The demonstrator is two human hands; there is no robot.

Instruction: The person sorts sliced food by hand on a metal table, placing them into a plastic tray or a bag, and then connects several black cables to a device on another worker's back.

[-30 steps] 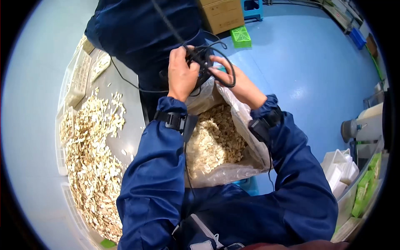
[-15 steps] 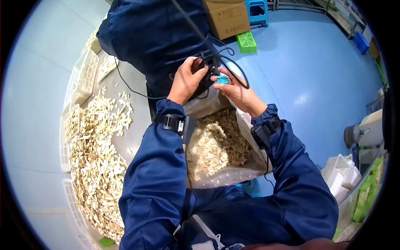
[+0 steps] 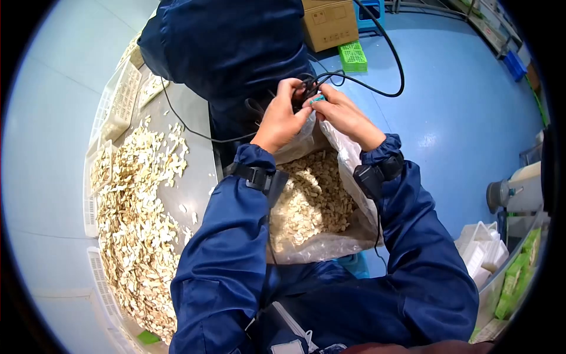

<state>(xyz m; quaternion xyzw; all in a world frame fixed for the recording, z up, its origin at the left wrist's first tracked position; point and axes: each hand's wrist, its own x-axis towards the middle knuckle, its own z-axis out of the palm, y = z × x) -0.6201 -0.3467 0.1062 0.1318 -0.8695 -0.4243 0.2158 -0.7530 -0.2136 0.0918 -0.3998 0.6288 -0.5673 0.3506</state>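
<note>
My left hand (image 3: 282,117) is closed around a bundle of black cable (image 3: 400,65), thumb and fingers meeting at the coils. My right hand (image 3: 349,118) is right beside it, its fingers closed on the same bundle and on a small teal piece (image 3: 318,98) that shows between the fingertips; its kind cannot be made out. One cable loop swings out to the right above the hands. Just below them stands a clear plastic bag (image 3: 348,147), its mouth spread wide, holding pale dried slices (image 3: 303,203).
A co-worker's dark blue clothing (image 3: 236,47) is just ahead. On the left, a metal table (image 3: 191,112) carries heaped slices (image 3: 132,236) and white baskets (image 3: 121,100). A cardboard box (image 3: 330,26) and green crate (image 3: 352,56) stand on the blue floor (image 3: 436,106).
My hands have drawn together at the cable bundle. The teal piece is now mostly covered by fingers. A cable loop has swung up and to the right.
</note>
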